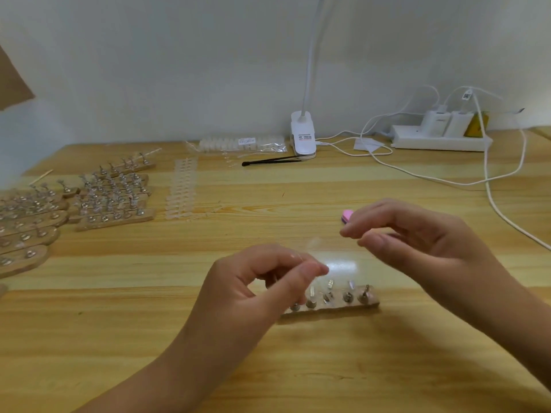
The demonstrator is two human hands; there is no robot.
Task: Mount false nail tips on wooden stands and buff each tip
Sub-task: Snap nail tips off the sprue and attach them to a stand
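One stand (331,305) sat near the front of the table (298,368), its left end behind the left hand (262,281), which pinched a nail tip (293,257). More stands (110,201) crowded the far left, tip strips (182,189) just right of them. At the back (by the wall) lay a lamp clamp (303,135), with a power strip (441,140) to its right

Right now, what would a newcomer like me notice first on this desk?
Two bare hands hover over the wooden desk: the left hand pinches what looks like a clear tip, with the right hand beside it and a pink buffer peeking past its fingers. Just beneath them sits a small wooden stand; many more stands crowd the far left.
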